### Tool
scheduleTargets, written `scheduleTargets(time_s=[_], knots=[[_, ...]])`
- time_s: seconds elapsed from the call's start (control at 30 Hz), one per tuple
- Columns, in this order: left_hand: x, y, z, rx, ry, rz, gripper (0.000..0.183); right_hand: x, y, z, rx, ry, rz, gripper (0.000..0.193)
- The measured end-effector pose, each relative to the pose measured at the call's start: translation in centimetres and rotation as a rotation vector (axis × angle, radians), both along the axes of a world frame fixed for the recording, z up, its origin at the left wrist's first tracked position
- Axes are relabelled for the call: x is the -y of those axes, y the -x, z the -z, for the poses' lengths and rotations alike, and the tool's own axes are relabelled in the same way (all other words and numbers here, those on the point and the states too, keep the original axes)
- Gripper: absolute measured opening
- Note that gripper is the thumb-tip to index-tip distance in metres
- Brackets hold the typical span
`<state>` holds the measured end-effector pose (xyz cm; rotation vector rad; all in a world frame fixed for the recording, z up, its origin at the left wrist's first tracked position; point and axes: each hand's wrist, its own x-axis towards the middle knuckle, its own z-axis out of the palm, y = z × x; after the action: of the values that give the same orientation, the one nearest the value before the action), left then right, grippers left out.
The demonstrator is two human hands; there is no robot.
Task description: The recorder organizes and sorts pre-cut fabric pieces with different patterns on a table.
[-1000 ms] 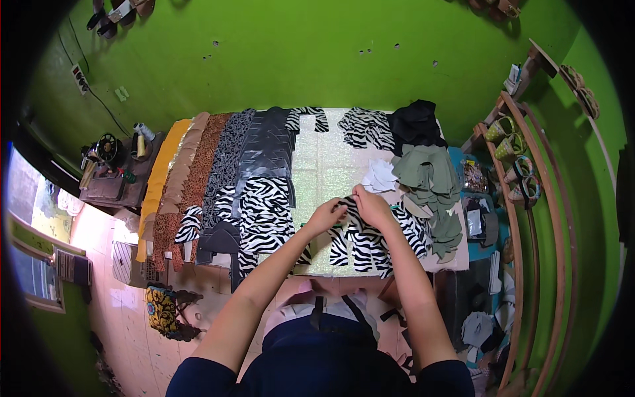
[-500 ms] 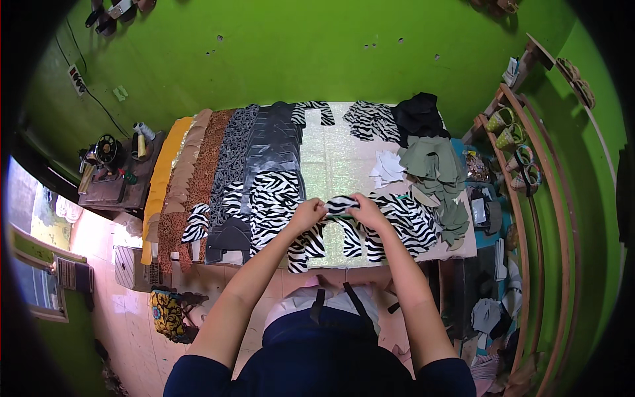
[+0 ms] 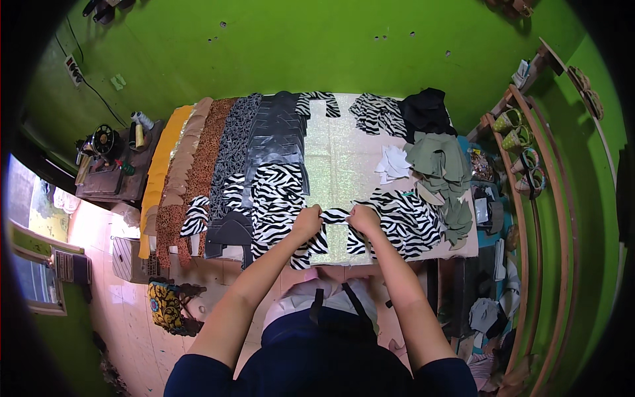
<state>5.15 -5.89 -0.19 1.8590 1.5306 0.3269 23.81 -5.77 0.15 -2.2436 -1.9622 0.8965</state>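
Between my two hands, above the near middle of the table, a zebra-print fabric piece (image 3: 335,215) is stretched out. My left hand (image 3: 308,220) is closed on its left end, and my right hand (image 3: 362,218) grips the right end. Overlapping zebra-print pieces (image 3: 276,192) lie to the left of my left hand. Another spread of zebra-print pieces (image 3: 410,221) lies beside my right hand. At the table's far edge is a U-shaped zebra-print piece (image 3: 319,99).
Rows of yellow, tan, leopard-print and dark grey cut pieces (image 3: 271,132) cover the table's (image 3: 331,145) left half. White scraps (image 3: 393,164), olive fabric (image 3: 436,162) and black fabric (image 3: 424,111) lie right. A sewing machine (image 3: 104,142) stands left; a wooden rack (image 3: 529,198) holds sandals at right.
Both hands have come down slightly toward me. The zebra-print piece, bunched and raised before, is now pulled flatter and straighter between them. My fingers have closed more tightly into fists.
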Motion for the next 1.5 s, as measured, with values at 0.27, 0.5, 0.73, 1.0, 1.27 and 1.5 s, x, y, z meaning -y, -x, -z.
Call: scheduleTargets(time_s=[0.27, 0.5, 0.73, 1.0, 1.27, 1.5], knots=[[1.1, -0.5, 0.4, -0.238, -0.302, 0.071, 0.024, 1.8, 0.8, -0.5, 0.067, -0.138, 0.095, 0.032], [-0.3, -0.6, 1.1, -0.155, -0.295, 0.26, 0.031, 1.9, 1.0, -1.1, 0.081, -0.262, -0.068, 0.04], [-2.3, -1.0, 0.4, -0.31, -0.217, 0.348, 0.018, 0.6, -0.5, -0.6, -0.017, -0.065, -0.166, 0.03], [-9.4, -0.5, -2.9, 0.265, 0.104, 0.092, 0.024, -7.6, -4.8, -2.1, -0.608, -0.072, -0.03, 0.024], [-21.9, 0.0, -2.7, 0.29, -0.14, -0.396, 0.034, -22.9, -0.6, -0.6, -0.639, -0.436, 0.153, 0.035], [-31.5, 1.4, -1.3, 0.229, -0.329, -0.473, 0.029, -32.6, 2.3, 1.0, -0.472, -0.643, 0.042, 0.011]])
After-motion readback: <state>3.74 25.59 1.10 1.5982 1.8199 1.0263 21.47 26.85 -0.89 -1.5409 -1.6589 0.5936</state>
